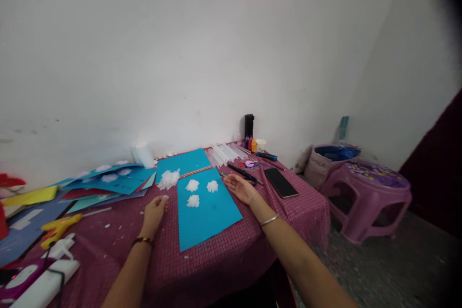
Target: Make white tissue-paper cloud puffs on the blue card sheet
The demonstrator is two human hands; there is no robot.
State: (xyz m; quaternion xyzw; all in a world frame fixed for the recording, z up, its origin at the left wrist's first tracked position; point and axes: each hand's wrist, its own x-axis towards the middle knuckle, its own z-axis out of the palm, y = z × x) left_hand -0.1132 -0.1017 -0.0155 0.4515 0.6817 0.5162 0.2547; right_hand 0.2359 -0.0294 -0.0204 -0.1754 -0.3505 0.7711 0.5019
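My left hand (154, 215) is closed in a pinch above the tablecloth, left of a blue sheet (209, 224). A small white piece (165, 197), like tissue or thin paper, shows at its fingertips. On that sheet lie three crumpled white paper puffs (192, 200). My right hand (240, 188) rests palm up at the sheet's right edge, fingers apart and holding nothing. A pile of white paper pieces (169, 179) sits on a second blue sheet (195, 158) behind. Pencils (196, 172) lie between the two sheets.
Stacked coloured sheets (119, 180), a yellow glue gun (59, 228) and a white power strip (45, 284) are at left. A phone (280, 183), scissors (243, 173), clear sticks (227, 153), paint bottles (250, 143) and a black flask (249, 126) stand or lie right. A pink stool (364, 197) stands beyond.
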